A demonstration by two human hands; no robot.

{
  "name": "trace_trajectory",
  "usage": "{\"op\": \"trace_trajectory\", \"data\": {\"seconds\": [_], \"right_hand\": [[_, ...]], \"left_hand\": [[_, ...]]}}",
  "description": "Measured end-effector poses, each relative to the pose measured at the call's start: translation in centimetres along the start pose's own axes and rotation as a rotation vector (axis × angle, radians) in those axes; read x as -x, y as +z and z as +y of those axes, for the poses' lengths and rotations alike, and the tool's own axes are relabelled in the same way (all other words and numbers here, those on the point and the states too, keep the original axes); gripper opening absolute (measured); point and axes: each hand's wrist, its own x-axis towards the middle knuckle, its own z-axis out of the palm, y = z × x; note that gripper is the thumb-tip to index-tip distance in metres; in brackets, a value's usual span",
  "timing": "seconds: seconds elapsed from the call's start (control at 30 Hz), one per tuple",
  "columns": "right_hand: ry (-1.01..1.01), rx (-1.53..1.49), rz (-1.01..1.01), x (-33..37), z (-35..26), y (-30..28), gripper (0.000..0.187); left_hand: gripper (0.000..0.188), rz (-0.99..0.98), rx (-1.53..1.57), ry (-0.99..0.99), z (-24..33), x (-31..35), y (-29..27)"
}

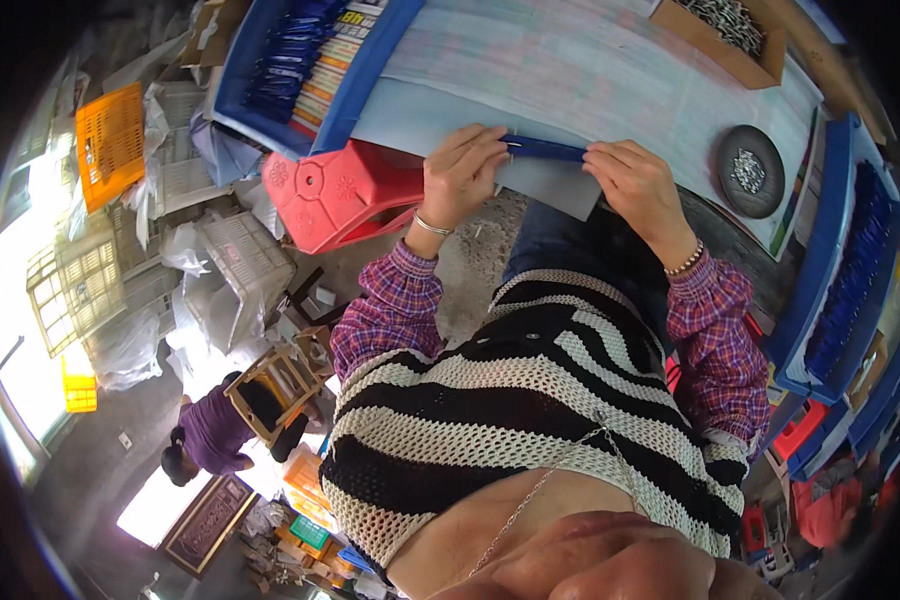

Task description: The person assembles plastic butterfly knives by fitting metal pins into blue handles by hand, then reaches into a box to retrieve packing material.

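Note:
A long, narrow dark blue piece (548, 149) is stretched between my two hands at the near edge of the table; its exact kind I cannot make out. My left hand (462, 172) pinches its left end, fingers bent over it. At the other end, the fingertips of my right hand (638, 185) are closed on the piece. Beneath lies a grey sheet (555, 190) that juts over the table edge. To the right, a round dark dish (767, 204) holds small silvery parts (748, 171).
Left on the table stands a blue tray (372, 75) with blue pieces and printed packs. Another blue tray (788, 345) with dark blue pieces is at right. A cardboard box (710, 38) of metal parts sits far right. A red stool (345, 190) stands below; a person (215, 435) works behind.

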Motion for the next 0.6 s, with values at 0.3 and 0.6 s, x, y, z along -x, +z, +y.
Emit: {"op": "trace_trajectory", "data": {"seconds": [0.3,0.6], "right_hand": [[-0.032,0.002,0.018,-0.9,0.0,0.0,0.014],[-0.036,-0.044,-0.020,-0.9,-0.3,0.9,0.014]], "left_hand": [[0.017,-0.012,-0.011,0.051,-0.1,-0.4,-1.0],[0.016,0.037,-0.043,-0.034,-0.4,0.6,-0.9]]}}
